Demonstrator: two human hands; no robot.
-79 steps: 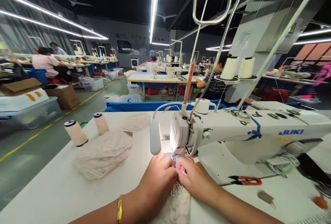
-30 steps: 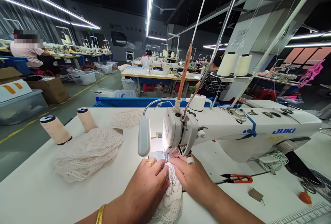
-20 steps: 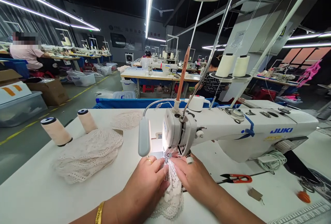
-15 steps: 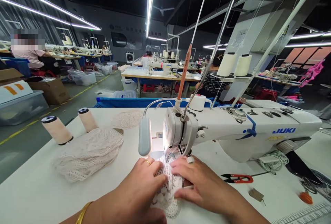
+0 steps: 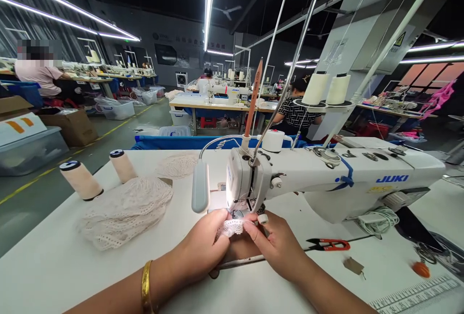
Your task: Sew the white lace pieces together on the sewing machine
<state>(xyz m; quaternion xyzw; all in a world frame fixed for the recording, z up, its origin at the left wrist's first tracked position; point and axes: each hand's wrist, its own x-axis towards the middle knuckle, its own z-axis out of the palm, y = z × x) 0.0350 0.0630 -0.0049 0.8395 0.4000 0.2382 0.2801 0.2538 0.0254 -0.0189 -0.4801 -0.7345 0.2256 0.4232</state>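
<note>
My left hand (image 5: 205, 246) and my right hand (image 5: 277, 241) meet just in front of the needle of a white JUKI sewing machine (image 5: 326, 178). Both pinch a small bunched piece of white lace (image 5: 231, 227), held between their fingertips just below the presser foot. The left wrist wears a gold bangle. A small lamp on a bent neck (image 5: 200, 192) hangs left of the needle and lights the lace.
A heap of white lace (image 5: 125, 210) and two thread cones (image 5: 81, 179) lie on the white table (image 5: 54, 275) to the left. Red-handled snips (image 5: 329, 244) and a small orange object (image 5: 421, 269) lie to the right. Other people sit at sewing tables behind.
The long strip of lace that lay under my hands toward me is now gathered into a small bunch at the needle. Both hands have lifted and pinch it.
</note>
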